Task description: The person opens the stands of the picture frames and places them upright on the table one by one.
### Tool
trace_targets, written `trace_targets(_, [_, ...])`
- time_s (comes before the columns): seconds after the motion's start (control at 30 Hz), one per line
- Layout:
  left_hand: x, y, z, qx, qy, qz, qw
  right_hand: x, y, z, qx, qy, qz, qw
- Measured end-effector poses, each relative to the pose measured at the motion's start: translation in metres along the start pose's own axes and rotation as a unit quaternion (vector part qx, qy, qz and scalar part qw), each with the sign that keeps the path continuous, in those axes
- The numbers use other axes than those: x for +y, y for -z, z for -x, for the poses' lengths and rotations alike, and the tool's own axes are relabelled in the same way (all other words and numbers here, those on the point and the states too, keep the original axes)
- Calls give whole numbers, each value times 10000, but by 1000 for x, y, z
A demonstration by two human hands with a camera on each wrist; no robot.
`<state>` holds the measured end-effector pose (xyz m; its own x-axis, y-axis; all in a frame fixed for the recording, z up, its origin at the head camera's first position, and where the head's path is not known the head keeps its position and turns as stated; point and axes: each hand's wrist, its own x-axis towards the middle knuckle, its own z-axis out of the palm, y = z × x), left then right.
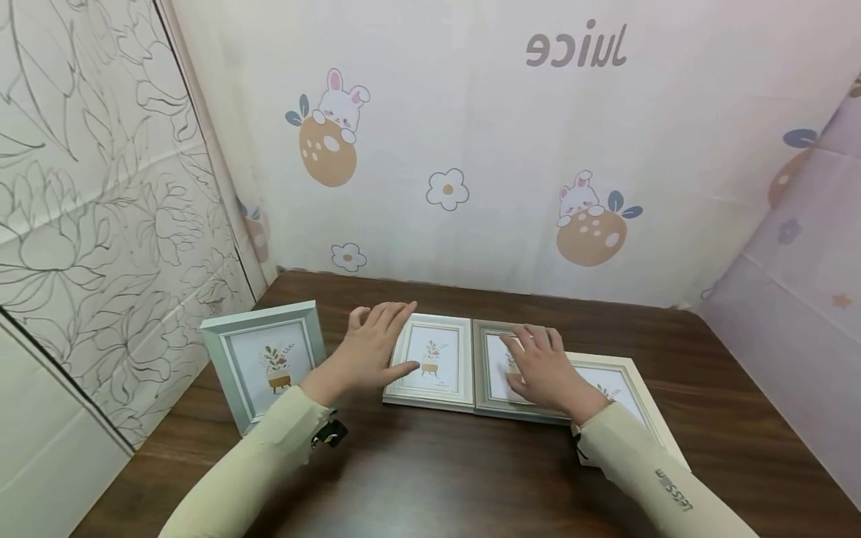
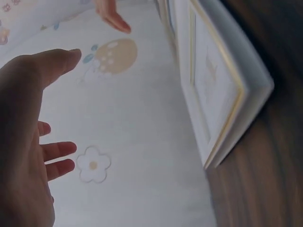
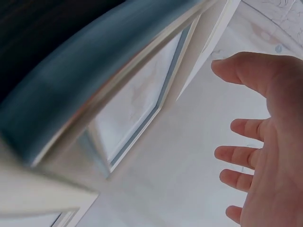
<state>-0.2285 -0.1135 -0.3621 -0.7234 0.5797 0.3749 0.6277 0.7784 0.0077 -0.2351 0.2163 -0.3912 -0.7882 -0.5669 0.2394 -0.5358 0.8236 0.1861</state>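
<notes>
My left hand (image 1: 368,345) hovers by the left side of a white picture frame (image 1: 440,366), its fingers spread and holding nothing. In the left wrist view, a gap shows between that hand (image 2: 28,137) and the white frame (image 2: 236,71). Over a grey-brown picture frame (image 1: 486,329) hangs my right hand (image 1: 541,370), fingers apart. The right wrist view shows this hand (image 3: 279,132) empty beside the grey-brown frame, whose edge looks bluish there (image 3: 94,71). The white and grey-brown frames lie side by side, touching. A cream picture frame (image 1: 655,411) adjoins on the right, partly hidden by my forearm.
A pale green picture frame (image 1: 225,373) stands tilted up at the left of the dark wooden table (image 1: 430,478). Behind the table hangs a printed curtain (image 1: 403,246) with rabbits and flowers. A floral panel (image 1: 101,224) borders the left side.
</notes>
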Motion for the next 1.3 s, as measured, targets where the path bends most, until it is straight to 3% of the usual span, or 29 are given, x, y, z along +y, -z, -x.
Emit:
trace_targets(0.5, [23, -35, -27, -931, -206, -64, 9954, 24, 1, 25, -131, -287, 2, 9995])
trace_targets(0.8, [21, -43, -40, -943, -170, -110, 9953, 27, 3, 23, 21, -94, 124, 9999])
trace_targets(1.03, [19, -46, -56, -1041, 213, -392, 9936, 32, 7, 12, 289, 116, 50, 9995])
trace_targets(1.3, [12, -60, -81, -1329, 700, -202, 9885, 35, 3, -16, 34, -46, -159, 9999])
